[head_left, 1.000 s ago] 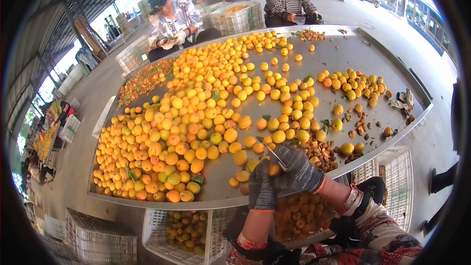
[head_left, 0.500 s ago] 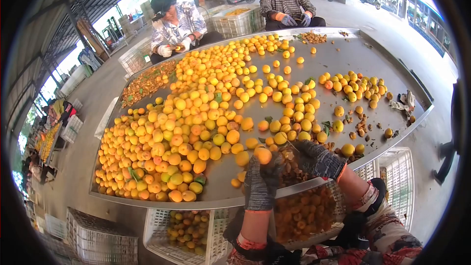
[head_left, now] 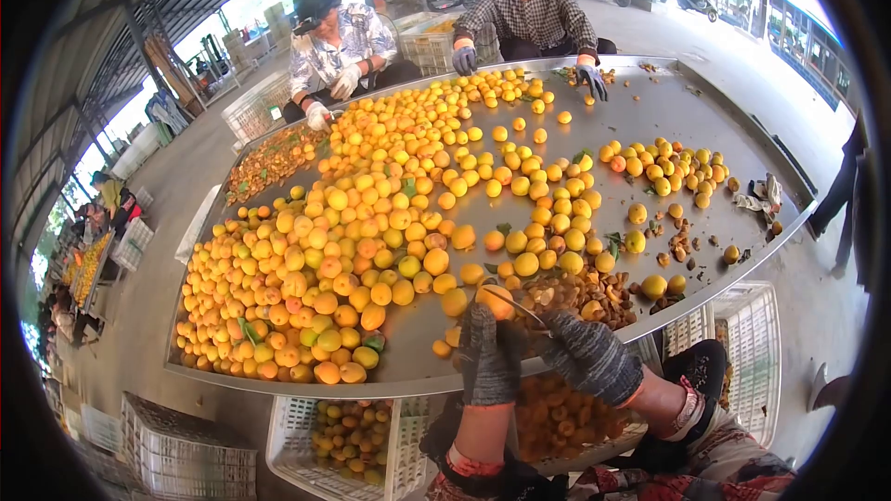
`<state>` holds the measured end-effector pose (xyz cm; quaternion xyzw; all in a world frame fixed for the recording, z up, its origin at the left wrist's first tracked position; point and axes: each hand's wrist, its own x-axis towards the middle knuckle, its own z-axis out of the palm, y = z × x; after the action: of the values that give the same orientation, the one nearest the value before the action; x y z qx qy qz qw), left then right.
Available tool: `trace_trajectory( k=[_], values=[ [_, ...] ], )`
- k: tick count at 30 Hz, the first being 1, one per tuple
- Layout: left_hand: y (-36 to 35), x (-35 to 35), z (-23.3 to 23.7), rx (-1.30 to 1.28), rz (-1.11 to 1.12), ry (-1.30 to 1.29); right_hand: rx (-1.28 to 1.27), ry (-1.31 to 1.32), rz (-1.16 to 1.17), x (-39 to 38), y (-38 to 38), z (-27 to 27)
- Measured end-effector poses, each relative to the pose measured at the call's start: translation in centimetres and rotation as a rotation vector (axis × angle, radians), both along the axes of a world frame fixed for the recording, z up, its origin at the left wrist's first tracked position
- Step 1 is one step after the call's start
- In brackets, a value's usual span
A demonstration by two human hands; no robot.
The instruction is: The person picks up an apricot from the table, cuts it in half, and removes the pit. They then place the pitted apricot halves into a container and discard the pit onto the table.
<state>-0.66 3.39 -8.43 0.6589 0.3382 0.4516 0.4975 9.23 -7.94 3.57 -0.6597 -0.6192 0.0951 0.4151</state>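
Closed tight, both gloved hands work at the near edge of the steel table [head_left: 650,111], beside its heap of apricots [head_left: 353,223]. Left hand [head_left: 490,360] clamps one apricot [head_left: 498,302]; right hand [head_left: 591,354] clasps a thin knife [head_left: 524,308], blade slanting leftward and away over the table edge, tip at that fruit.

Apricot heap [head_left: 353,223] crowds the left; bare table [head_left: 650,97] lies far right

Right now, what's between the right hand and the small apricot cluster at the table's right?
Head view: past the right hand, a heap of brown pits, then loose apricots and scattered pits.
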Motion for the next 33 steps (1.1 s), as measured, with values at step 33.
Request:
trace_trajectory(
  k=[33],
  values=[
    [-2.1,-0.2,8.7,-0.382,-0.246,-0.489,-0.107,0.688,0.176,1.1,0.6,-2.7]
  ],
)
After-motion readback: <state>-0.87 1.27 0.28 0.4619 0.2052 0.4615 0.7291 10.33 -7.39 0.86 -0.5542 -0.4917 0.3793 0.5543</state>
